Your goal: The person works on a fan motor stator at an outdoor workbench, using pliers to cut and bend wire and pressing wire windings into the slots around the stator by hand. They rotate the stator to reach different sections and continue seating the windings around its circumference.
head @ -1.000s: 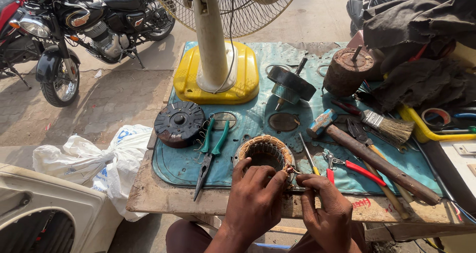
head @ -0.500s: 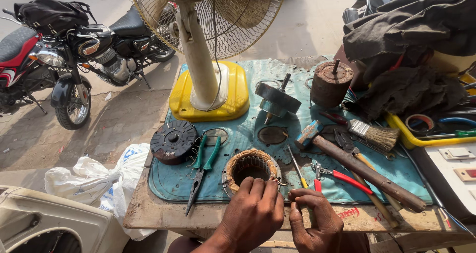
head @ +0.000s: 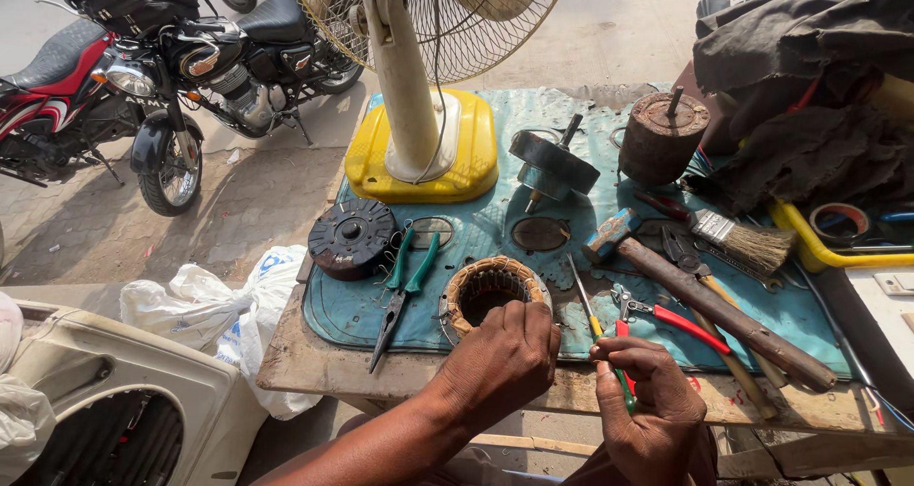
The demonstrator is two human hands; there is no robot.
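Observation:
A round motor stator (head: 482, 290) wound with copper wire lies on the teal mat (head: 343, 313) near the table's front edge. My left hand (head: 502, 360) rests on its near right rim and grips it. Just to the right, my right hand (head: 647, 405) is closed on a thin tool or wire end with a green tip (head: 624, 387); what it is exactly I cannot tell. A yellow-handled screwdriver (head: 585, 307) lies between the hands and the red-handled pliers (head: 666, 315).
Green-handled pliers (head: 405, 286), a black round cover (head: 353, 237), a rotor (head: 552, 165), a rusty cylinder (head: 663, 137), a hammer (head: 709, 300) and a brush (head: 743, 241) lie on the mat. A pedestal fan's yellow base (head: 419, 158) stands behind. Motorcycles (head: 171, 77) are parked left.
The view has tilted and closed in on the table. My right hand has drawn back from the stator toward the table's front edge; my left hand stays on the rim.

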